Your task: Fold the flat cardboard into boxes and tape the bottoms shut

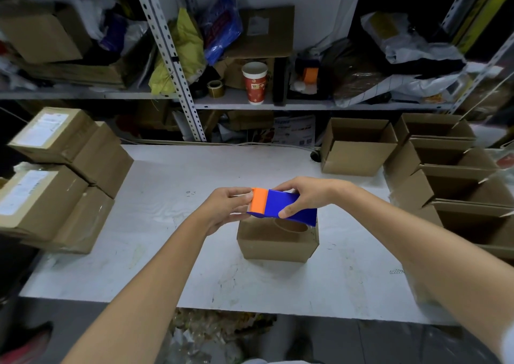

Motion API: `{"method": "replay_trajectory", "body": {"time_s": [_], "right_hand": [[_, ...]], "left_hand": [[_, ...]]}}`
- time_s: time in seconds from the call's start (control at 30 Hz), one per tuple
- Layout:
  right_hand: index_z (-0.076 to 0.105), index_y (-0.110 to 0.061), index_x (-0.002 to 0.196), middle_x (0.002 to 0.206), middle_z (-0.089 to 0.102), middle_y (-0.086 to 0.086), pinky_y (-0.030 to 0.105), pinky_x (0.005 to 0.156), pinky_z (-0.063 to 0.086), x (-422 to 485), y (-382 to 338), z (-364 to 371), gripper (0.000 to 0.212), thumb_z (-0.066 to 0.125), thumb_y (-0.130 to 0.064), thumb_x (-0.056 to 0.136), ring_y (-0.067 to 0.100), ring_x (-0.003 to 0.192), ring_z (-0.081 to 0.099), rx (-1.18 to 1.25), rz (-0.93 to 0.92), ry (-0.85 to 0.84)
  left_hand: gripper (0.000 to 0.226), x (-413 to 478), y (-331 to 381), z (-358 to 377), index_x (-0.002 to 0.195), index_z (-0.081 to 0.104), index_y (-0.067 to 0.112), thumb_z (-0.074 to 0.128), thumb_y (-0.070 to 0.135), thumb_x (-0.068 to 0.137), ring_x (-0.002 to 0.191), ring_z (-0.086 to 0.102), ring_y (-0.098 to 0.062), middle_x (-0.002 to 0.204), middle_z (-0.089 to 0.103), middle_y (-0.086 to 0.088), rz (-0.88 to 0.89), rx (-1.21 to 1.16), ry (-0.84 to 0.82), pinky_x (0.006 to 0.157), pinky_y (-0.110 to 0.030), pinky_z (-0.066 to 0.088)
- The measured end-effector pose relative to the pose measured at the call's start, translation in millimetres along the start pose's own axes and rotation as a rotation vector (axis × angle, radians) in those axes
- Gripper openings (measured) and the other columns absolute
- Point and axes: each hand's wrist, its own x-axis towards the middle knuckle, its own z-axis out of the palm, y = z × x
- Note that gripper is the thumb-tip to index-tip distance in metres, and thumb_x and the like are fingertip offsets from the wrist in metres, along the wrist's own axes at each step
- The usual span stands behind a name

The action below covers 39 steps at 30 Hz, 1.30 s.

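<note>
A small brown cardboard box stands on the white table, just below both hands. Above it hangs a blue and orange tape dispenser, its tape roll showing underneath. My right hand grips the blue body from above. My left hand pinches the orange cutter end, where the clear tape edge comes out. The box's top face is partly hidden by the dispenser.
Open-topped folded boxes stand in rows along the right side. Sealed labelled boxes are stacked at the left. Cluttered metal shelves behind hold a red paper cup, bags and cartons. Litter lies on the floor below the table's front edge.
</note>
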Motion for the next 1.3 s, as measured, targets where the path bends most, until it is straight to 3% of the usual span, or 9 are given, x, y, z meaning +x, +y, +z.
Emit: {"method": "replay_trajectory", "body": {"time_s": [0.1, 0.23, 0.4, 0.5, 0.63, 0.93, 1.03, 1.17, 1.3], "right_hand": [[0.035, -0.033, 0.149, 0.126, 0.043, -0.014, 0.027, 0.077, 0.052, 2, -8, -2, 0.075, 0.075, -0.045, 0.087, 0.017, 0.113, 0.051, -0.090, 0.006, -0.005], [0.039, -0.035, 0.146, 0.133, 0.051, -0.011, 0.030, 0.084, 0.056, 4, -5, 8, 0.069, 0.074, -0.046, 0.087, 0.016, 0.112, 0.056, -0.008, -0.027, -0.007], [0.041, -0.035, 0.147, 0.132, 0.053, -0.011, 0.033, 0.087, 0.056, 7, -5, 13, 0.070, 0.074, -0.047, 0.087, 0.016, 0.111, 0.057, 0.008, -0.047, -0.022], [0.040, -0.034, 0.148, 0.130, 0.052, -0.011, 0.030, 0.084, 0.055, 8, -8, 8, 0.070, 0.074, -0.044, 0.088, 0.017, 0.111, 0.056, -0.001, -0.023, -0.024], [0.039, -0.034, 0.148, 0.136, 0.050, -0.008, 0.032, 0.086, 0.055, 6, -6, 0, 0.071, 0.073, -0.048, 0.088, 0.018, 0.114, 0.055, -0.040, 0.030, -0.021], [0.039, -0.035, 0.149, 0.140, 0.049, -0.007, 0.036, 0.091, 0.055, 9, -6, -3, 0.072, 0.073, -0.049, 0.087, 0.020, 0.116, 0.054, -0.103, 0.068, -0.038], [0.037, -0.035, 0.150, 0.142, 0.048, -0.006, 0.034, 0.089, 0.053, 14, -10, 2, 0.072, 0.072, -0.049, 0.088, 0.019, 0.115, 0.052, -0.132, 0.073, -0.051], [0.037, -0.035, 0.150, 0.142, 0.049, -0.006, 0.032, 0.085, 0.052, 16, -11, 4, 0.072, 0.071, -0.050, 0.089, 0.019, 0.115, 0.052, -0.137, 0.079, -0.049], [0.039, -0.036, 0.149, 0.140, 0.051, -0.007, 0.032, 0.086, 0.053, 15, -9, 6, 0.070, 0.072, -0.051, 0.088, 0.019, 0.114, 0.054, -0.140, 0.078, -0.035]], "left_hand": [[0.032, 0, 0, -4, 0.127, 0.063, 0.017, 0.065, 0.029, 0.097, 0.097, 0.074, -0.017, 0.112, 0.074, -0.005, -0.047, -0.039, -0.022, 0.080, -0.031, 0.061], [0.024, -1, -5, -13, 0.122, 0.065, 0.012, 0.060, 0.018, 0.100, 0.101, 0.074, -0.024, 0.113, 0.074, -0.012, -0.150, -0.150, -0.025, 0.089, -0.039, 0.060], [0.010, 5, -10, -6, 0.104, 0.070, 0.010, 0.067, 0.016, 0.096, 0.084, 0.076, -0.015, 0.098, 0.076, -0.009, -0.130, 0.016, 0.080, 0.068, -0.026, 0.060], [0.009, 13, -10, -5, 0.103, 0.070, 0.008, 0.066, 0.013, 0.097, 0.079, 0.074, -0.014, 0.091, 0.075, -0.008, -0.084, 0.064, 0.168, 0.072, -0.029, 0.062], [0.006, 15, -18, -15, 0.097, 0.071, 0.008, 0.065, 0.007, 0.096, 0.074, 0.075, -0.014, 0.091, 0.075, -0.012, -0.083, 0.023, 0.235, 0.063, -0.023, 0.059], [0.007, 17, -37, -49, 0.096, 0.071, 0.002, 0.065, 0.001, 0.094, 0.073, 0.069, -0.020, 0.092, 0.073, -0.016, -0.108, -0.050, 0.358, 0.071, -0.026, 0.060], [0.010, 19, -42, -46, 0.103, 0.069, -0.002, 0.063, 0.000, 0.094, 0.067, 0.063, -0.018, 0.084, 0.068, -0.012, -0.083, -0.050, 0.375, 0.075, -0.027, 0.060], [0.027, 23, -48, -39, 0.115, 0.060, 0.006, 0.071, 0.010, 0.090, 0.080, 0.066, -0.021, 0.098, 0.065, -0.011, -0.047, 0.057, 0.404, 0.091, -0.039, 0.059], [0.038, 21, -50, -39, 0.114, 0.044, 0.015, 0.070, 0.006, 0.089, 0.078, 0.065, -0.021, 0.094, 0.065, -0.013, -0.010, 0.030, 0.407, 0.087, -0.037, 0.059]]}}
